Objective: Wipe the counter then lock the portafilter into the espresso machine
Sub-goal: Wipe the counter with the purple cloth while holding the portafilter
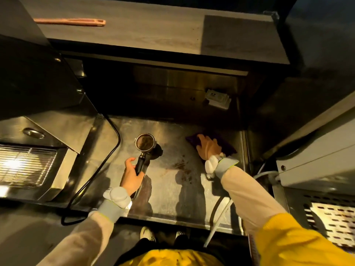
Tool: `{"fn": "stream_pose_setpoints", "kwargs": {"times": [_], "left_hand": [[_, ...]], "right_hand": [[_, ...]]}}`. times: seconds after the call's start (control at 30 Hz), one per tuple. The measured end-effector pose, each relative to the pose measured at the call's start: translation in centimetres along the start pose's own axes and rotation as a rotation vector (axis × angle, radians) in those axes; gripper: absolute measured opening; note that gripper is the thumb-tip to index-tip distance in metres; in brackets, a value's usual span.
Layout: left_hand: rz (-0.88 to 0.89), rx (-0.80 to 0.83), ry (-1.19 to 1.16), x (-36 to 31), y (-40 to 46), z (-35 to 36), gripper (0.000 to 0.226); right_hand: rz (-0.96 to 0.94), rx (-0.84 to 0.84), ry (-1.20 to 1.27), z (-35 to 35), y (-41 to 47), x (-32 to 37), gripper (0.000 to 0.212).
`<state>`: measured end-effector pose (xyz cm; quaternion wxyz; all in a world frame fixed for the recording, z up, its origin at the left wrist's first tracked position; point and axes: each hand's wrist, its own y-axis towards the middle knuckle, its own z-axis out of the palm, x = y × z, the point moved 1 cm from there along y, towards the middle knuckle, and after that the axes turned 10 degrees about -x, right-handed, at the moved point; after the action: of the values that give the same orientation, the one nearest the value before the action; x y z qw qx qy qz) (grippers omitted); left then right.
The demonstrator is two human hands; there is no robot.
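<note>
A portafilter point(145, 143) with a round metal basket holding brown coffee grounds is above the steel counter point(172, 189). My left hand point(131, 175) grips its black handle. My right hand point(209, 145) presses flat on a dark purple cloth point(227, 147) at the counter's back right. Brown coffee stains point(181, 167) mark the counter between my two hands. The espresso machine point(34, 143), with a wire drip grate, stands at the left.
A black cable point(113, 143) curves along the counter's left side. A grey machine point(317, 160) with a perforated panel stands at the right. Small white packets point(218, 98) lie on the back ledge. A pink tool point(71, 22) rests on the wooden upper shelf.
</note>
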<state>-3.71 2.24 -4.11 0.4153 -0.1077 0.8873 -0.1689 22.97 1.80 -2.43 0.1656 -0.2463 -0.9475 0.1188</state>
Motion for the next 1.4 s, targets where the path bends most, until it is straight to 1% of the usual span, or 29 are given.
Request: {"fn": "stream_pose_setpoints", "kwargs": {"times": [0.13,0.2,0.37,0.5,0.53,0.6,0.63,0.67,0.7,0.73,0.77,0.8,0.87,0.93,1.0,1.07,1.2,1.4], "left_hand": [[0.048,0.028,0.101,0.9,0.1,0.3,0.042],[0.051,0.05,0.112,1.1,0.2,0.5,0.041],[0.059,0.064,0.099,1.2,0.2,0.7,0.041],[0.071,0.071,0.089,1.3,0.3,0.7,0.042],[0.074,0.073,0.087,1.3,0.3,0.7,0.042],[0.072,0.078,0.084,1.4,0.3,0.6,0.044],[0.075,0.08,0.085,1.3,0.3,0.6,0.044],[0.074,0.08,0.084,1.4,0.3,0.6,0.044],[0.069,0.079,0.084,1.4,0.3,0.6,0.045],[0.063,0.078,0.083,1.4,0.2,0.6,0.045],[0.059,0.077,0.084,1.4,0.2,0.6,0.045],[0.057,0.075,0.085,1.4,0.2,0.7,0.046],[0.056,0.075,0.089,1.4,0.3,0.7,0.046],[0.052,0.091,0.098,1.4,0.2,0.6,0.045],[0.051,0.094,0.11,1.4,0.3,0.6,0.046],[0.05,0.084,0.126,1.3,0.2,0.6,0.046],[0.052,0.078,0.135,1.1,0.0,0.6,0.045],[0.024,0.089,0.116,1.1,0.0,0.5,0.045]], "right_hand": [[-0.057,0.084,0.133,1.7,-1.6,2.0,0.045],[-0.098,0.136,0.167,2.8,-2.7,3.1,0.043],[-0.219,0.155,0.288,4.1,-5.2,4.5,0.039],[-0.222,0.191,0.48,3.7,-6.5,4.6,0.035],[-0.201,0.212,0.51,3.5,-6.6,4.5,0.038],[-0.142,0.261,0.573,3.1,-6.7,4.3,0.052],[-0.122,0.267,0.61,3.0,-6.7,4.2,0.06],[-0.114,0.249,0.624,3.0,-6.7,4.2,0.062],[-0.12,0.208,0.605,3.1,-6.7,4.3,0.058],[-0.14,0.153,0.551,3.4,-6.7,4.4,0.049],[-0.181,0.102,0.461,3.9,-6.7,4.4,0.039],[-0.233,0.07,0.345,4.6,-6.7,4.6,0.036],[-0.328,0.012,0.096,6.2,-7.2,4.7,0.048],[-0.408,-0.075,-0.071,7.7,-7.4,4.8,0.061],[-0.42,-0.107,-0.114,8.9,-7.3,4.8,0.071],[-0.398,-0.084,-0.104,9.5,-7.0,4.7,0.076],[-0.44,-0.051,-0.146,9.8,-6.6,4.4,0.069],[-0.472,-0.073,-0.182,9.9,-6.9,3.7,0.056]]}}
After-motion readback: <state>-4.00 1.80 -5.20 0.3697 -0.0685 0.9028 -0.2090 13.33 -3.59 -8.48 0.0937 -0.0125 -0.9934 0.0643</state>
